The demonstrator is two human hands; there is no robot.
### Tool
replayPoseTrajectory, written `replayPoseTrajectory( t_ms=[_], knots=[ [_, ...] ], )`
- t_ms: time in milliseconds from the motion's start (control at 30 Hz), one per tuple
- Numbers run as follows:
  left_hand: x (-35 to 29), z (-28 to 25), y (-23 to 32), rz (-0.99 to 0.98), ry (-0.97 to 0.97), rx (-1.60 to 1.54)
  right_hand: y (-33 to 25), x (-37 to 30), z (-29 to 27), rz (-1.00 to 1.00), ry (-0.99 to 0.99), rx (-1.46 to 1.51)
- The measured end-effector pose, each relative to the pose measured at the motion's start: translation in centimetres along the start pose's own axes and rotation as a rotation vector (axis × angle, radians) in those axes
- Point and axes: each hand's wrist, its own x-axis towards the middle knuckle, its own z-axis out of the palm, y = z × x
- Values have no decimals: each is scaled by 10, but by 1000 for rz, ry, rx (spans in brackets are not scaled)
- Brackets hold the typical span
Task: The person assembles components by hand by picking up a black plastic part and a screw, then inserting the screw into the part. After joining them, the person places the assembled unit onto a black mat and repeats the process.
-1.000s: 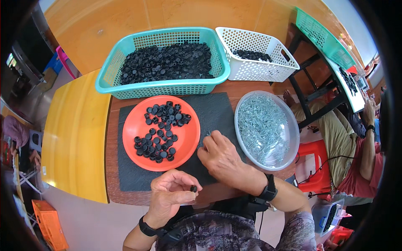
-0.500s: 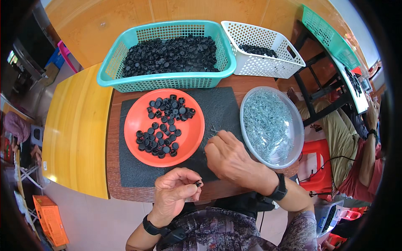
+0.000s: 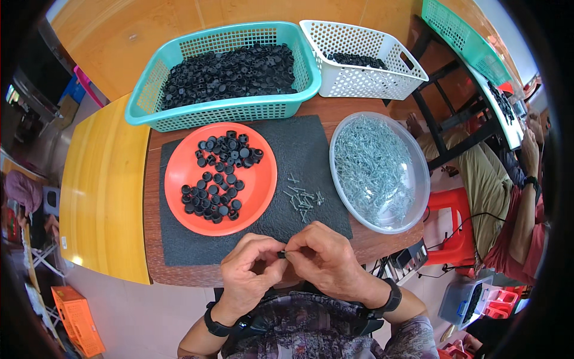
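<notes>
we hold a small black cap (image 3: 281, 255) pinched in the left hand (image 3: 241, 272), near the brown table's edge (image 3: 197, 276); the right hand's (image 3: 329, 257) narrowed fingertips meet it, though we cannot tell what they grip. probably light, stiff, smooth: we'd pinch its sides.

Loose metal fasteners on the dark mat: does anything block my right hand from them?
Nothing visible does: only dark mat shows between your right hand and the loose metal fasteners. The red-orange plate sits off to the left, the clear bowl off to the right.
</notes>
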Motion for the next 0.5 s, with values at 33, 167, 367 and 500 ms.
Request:
replayPoseTrajectory(
  t_ms=[33,167,367,500],
  knots=[
    [-1,0,0,-37,-4,-15,0,-2,1,34,17,15],
    [-2,3,3,-160,-8,-162,3,-10,7,185,90,104],
    [-5,7,-5,-126,35,-363,3,-18,13,244,155,187],
    [-9,9,-7,-186,74,-551,-4,-14,13,224,173,152]
  ],
)
